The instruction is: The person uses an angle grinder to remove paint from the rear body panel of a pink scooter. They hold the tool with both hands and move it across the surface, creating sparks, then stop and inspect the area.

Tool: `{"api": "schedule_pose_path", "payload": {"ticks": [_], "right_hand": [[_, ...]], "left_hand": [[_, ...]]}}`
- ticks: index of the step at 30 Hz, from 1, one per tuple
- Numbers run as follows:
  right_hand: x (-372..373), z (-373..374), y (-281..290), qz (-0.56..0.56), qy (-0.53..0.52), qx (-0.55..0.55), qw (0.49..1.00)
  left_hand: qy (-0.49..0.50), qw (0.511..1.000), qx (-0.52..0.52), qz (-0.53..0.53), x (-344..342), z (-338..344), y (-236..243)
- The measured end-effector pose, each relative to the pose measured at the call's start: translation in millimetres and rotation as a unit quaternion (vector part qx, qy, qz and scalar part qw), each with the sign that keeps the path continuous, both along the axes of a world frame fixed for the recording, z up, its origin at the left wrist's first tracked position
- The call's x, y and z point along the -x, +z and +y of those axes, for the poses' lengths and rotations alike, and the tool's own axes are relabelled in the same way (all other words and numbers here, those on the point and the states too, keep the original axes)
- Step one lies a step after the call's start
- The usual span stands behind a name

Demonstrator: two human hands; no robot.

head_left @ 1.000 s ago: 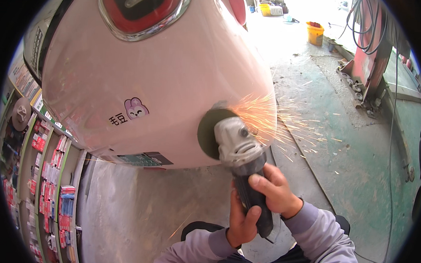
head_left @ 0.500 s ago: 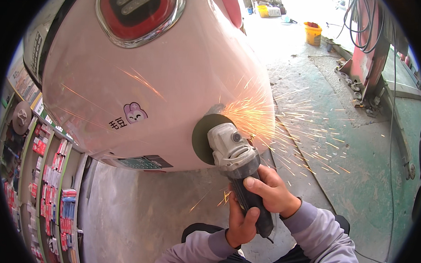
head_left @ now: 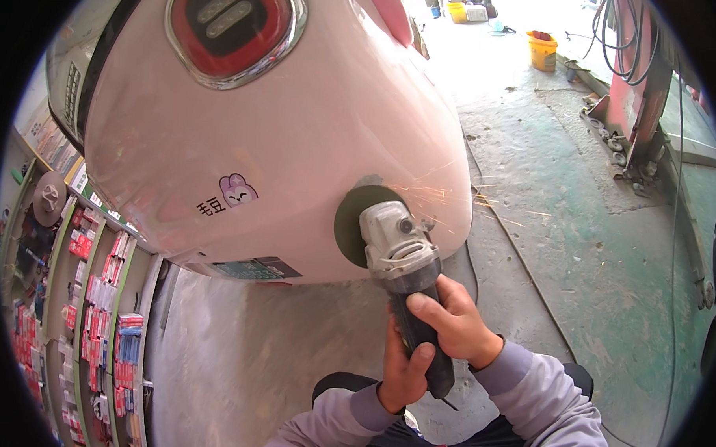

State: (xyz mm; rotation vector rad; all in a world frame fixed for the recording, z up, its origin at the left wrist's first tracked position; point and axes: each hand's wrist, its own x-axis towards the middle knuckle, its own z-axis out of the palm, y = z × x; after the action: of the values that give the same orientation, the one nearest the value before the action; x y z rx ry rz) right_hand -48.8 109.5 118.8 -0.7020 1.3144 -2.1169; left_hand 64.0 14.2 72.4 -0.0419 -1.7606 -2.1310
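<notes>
I hold an angle grinder with a silver head, black body and dark green disc. My left hand wraps round the lower part of the body; my right hand grips it higher, thumb on top. The disc is against a pale pink vehicle panel, beside a small grey scuffed patch, and thin sparks fly rightward from it. The panel carries a red chrome-rimmed lamp, a rabbit sticker and, lower down, a dark plate.
Shelves of small red and white packages line the left. At the right stand a pink post with coiled hoses and metal pieces at its base. A yellow bucket stands behind; a cable runs along the concrete floor.
The dense spray of orange sparks has thinned to a few faint streaks. The grinder and both my hands have shifted slightly, the hands a little higher in the view.
</notes>
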Motion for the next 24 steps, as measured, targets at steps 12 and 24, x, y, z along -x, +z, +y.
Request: {"api": "schedule_pose_path", "payload": {"ticks": [12, 24], "right_hand": [[-6.9, -9.7, -6.5, -0.012, -0.002, -0.009, 1.000], [-8.7, -14.4, 2.3, -0.009, -0.015, 0.025, 1.000]], "left_hand": [[0.010, 0.986, 0.084, -0.144, -28.7, -19.5, 8.5], [0.064, 0.968, 0.151, -0.193, -31.7, -22.6, 30.3]]}}
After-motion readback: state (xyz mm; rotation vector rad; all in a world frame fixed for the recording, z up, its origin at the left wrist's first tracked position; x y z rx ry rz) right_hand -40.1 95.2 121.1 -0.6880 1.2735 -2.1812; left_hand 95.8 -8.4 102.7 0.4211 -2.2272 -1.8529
